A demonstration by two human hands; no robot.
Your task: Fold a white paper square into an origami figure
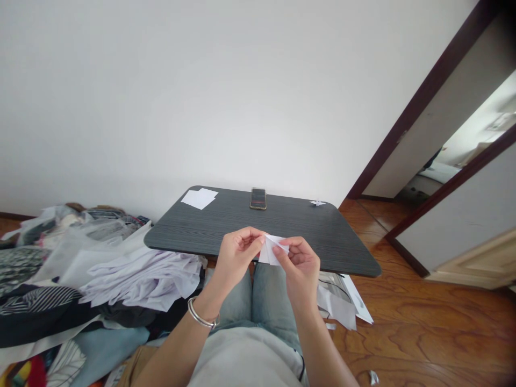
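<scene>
A small folded piece of white paper [269, 250] is held between both hands just above the near edge of a dark grey table [226, 226]. My left hand [236, 257] pinches its left side with thumb and fingers closed. My right hand [299, 266] grips the right side, fingers curled around it. A silver bangle [200, 317] sits on my left wrist. My knees in light jeans show under the hands.
On the table lie white paper sheets [199, 198] at the back left, a phone [258, 198] at the back middle, and a small folded paper figure [317, 202] at the back right. Piled clothes [72, 269] fill the left. Papers [342, 301] lie on the wooden floor; a doorway opens right.
</scene>
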